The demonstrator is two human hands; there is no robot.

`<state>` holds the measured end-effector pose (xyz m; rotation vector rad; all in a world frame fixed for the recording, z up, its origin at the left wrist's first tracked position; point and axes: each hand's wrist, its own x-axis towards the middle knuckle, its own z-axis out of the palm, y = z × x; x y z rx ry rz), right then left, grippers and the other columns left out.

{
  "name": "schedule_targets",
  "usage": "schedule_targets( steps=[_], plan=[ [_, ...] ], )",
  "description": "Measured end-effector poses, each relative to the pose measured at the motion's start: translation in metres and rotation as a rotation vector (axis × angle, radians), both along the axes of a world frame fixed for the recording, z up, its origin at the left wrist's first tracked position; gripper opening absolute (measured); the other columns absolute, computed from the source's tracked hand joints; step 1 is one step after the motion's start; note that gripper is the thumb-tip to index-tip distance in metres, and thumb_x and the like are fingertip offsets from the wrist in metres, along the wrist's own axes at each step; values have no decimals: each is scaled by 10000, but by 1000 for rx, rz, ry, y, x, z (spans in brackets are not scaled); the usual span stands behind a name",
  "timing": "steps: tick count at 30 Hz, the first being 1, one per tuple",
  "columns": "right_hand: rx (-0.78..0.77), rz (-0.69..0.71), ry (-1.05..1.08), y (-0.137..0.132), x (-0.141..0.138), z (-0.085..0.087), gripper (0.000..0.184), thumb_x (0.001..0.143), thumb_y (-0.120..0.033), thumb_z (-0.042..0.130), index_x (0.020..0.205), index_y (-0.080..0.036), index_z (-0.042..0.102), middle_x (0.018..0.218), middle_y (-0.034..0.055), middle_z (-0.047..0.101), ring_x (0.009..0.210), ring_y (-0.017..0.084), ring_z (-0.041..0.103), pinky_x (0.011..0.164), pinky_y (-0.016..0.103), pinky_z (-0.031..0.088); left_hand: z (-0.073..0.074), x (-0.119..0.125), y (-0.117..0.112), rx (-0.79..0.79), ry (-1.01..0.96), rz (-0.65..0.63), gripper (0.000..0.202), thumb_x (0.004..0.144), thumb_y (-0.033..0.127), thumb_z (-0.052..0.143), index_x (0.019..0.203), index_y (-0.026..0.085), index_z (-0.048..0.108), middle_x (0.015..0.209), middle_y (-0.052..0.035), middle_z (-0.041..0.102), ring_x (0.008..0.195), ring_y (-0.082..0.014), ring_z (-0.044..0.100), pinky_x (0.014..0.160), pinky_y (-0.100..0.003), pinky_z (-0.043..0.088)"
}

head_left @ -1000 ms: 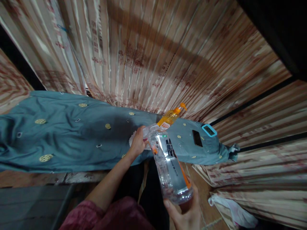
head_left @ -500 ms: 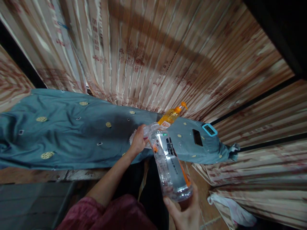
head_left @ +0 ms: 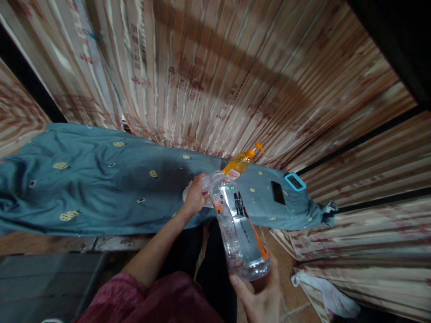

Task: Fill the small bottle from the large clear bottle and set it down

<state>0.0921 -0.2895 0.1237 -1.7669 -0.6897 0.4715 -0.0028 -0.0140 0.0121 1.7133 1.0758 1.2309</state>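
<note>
A large clear plastic bottle (head_left: 240, 229) with a silver and orange label lies slantwise in front of me, its base toward my body. My right hand (head_left: 257, 291) is closed around the base. My left hand (head_left: 195, 197) is at the bottle's upper end, its fingers closed on clear plastic (head_left: 208, 183) there; whether this is the bottle's neck or a separate piece, I cannot tell. Something white and crumpled (head_left: 186, 192) shows under the left hand. Just beyond the bottle's top stands an orange pump bottle (head_left: 238, 162), its lower part partly hidden.
A teal patterned cloth (head_left: 101, 193) covers the long narrow surface. A dark phone (head_left: 278, 192) and a blue-framed digital timer (head_left: 295, 181) lie at its right. Striped curtains (head_left: 202, 80) hang behind and to the right. A white bag (head_left: 333, 296) is on the floor at lower right.
The large bottle has rolled slightly about its length, so its label lettering sits differently. Both hands keep nearly the same places, and the view has shifted a little.
</note>
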Motion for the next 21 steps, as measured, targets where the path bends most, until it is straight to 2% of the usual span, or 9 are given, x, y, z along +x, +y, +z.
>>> schedule_targets(
  steps=[13,21],
  plan=[
    [5,-17,17,0,1,-1,876,690,-498,977,1425,-214,592,1286,180,875,1091,374,891,890,431,733,-2,0,1,16,11,16,589,779,137,767,1340,252,628,1277,-101,724,1261,-351,731,1134,-560,623],
    [-11,0,7,-1,3,-3,869,725,-530,962,1439,-207,588,1297,185,867,1102,379,888,886,428,734,1,0,-2,-4,1,15,563,798,153,770,1338,202,617,1303,-131,719,1243,-358,728,1105,-529,634]
  ],
)
